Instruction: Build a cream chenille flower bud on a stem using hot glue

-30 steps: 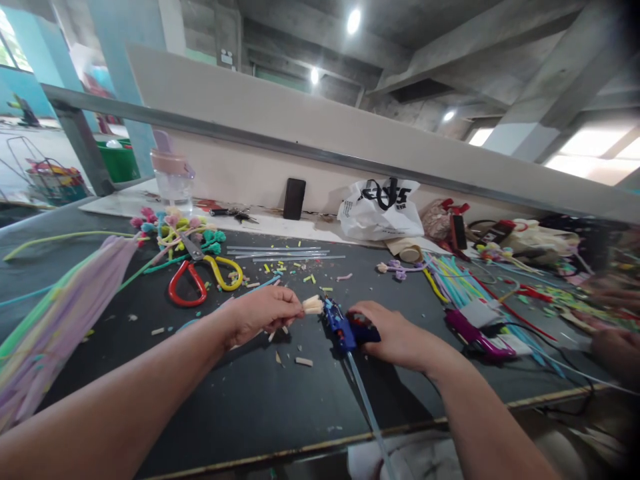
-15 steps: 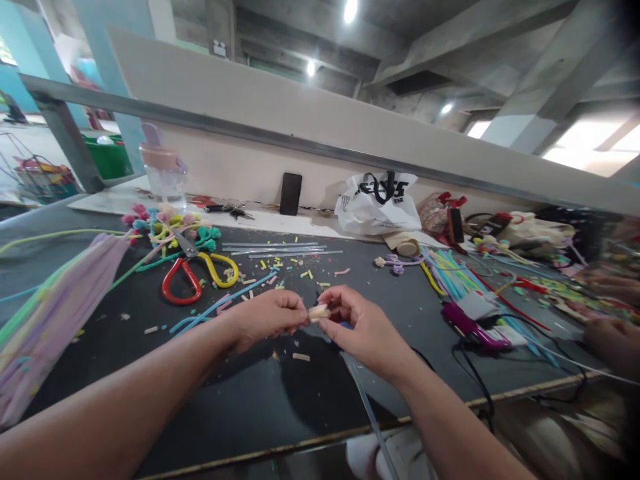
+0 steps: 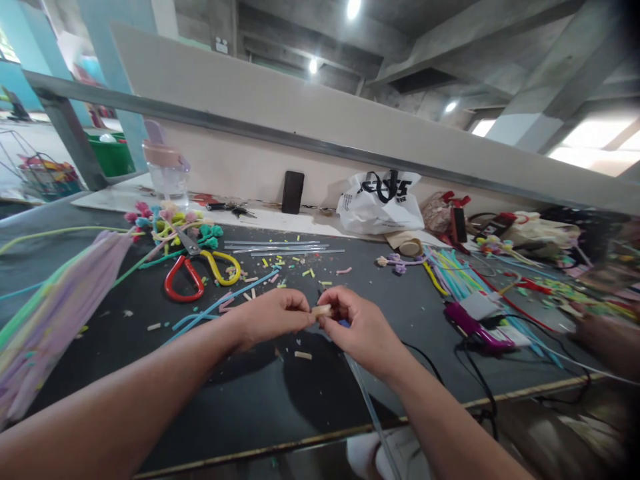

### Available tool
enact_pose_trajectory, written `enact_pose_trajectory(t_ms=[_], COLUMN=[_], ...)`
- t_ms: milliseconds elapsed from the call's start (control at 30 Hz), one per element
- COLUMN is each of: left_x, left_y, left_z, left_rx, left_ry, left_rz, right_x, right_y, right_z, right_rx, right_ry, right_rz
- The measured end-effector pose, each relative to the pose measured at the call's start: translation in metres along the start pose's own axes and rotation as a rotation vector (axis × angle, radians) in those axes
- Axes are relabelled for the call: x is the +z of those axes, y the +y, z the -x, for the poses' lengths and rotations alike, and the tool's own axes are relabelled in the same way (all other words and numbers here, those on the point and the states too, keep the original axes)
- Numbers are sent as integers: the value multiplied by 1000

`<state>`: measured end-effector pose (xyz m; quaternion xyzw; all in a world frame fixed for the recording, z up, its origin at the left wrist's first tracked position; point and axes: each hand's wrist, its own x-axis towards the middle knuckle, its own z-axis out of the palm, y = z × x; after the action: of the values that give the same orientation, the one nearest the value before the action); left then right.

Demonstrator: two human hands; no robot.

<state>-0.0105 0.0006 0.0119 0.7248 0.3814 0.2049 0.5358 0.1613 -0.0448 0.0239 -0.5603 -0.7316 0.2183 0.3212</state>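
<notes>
Left hand (image 3: 274, 315) and right hand (image 3: 363, 330) meet above a dark tabletop (image 3: 240, 410), fingertips pinching a short cream bundle (image 3: 321, 311) between them, its long axis sideways, one end toward each hand. Around it, from left: scissors (image 3: 192, 249), blue stems (image 3: 230, 300), a clear rod (image 3: 369, 399) slanting past the right wrist, a purple device (image 3: 467, 323). Tabletop stretches between the forearms to its worn near edge.
</notes>
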Motion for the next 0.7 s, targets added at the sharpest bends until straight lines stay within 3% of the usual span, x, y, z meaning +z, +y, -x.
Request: enact_pose_trajectory(t_ms=[167,400,700], left_x=[-1,-2,-3], left_y=[-4,-1,-4], left_z=[0,0,-2], left_rx=[30,17,27], left_ry=[47,21,5], left_rz=[-92,-40,-48], right_x=[1,-1,2], right_y=[-1,2,2], right_z=[1,1,-1], right_rx=[5,12,-25], right_ry=[3,-56,-13], right_rz=[11,-139,-63])
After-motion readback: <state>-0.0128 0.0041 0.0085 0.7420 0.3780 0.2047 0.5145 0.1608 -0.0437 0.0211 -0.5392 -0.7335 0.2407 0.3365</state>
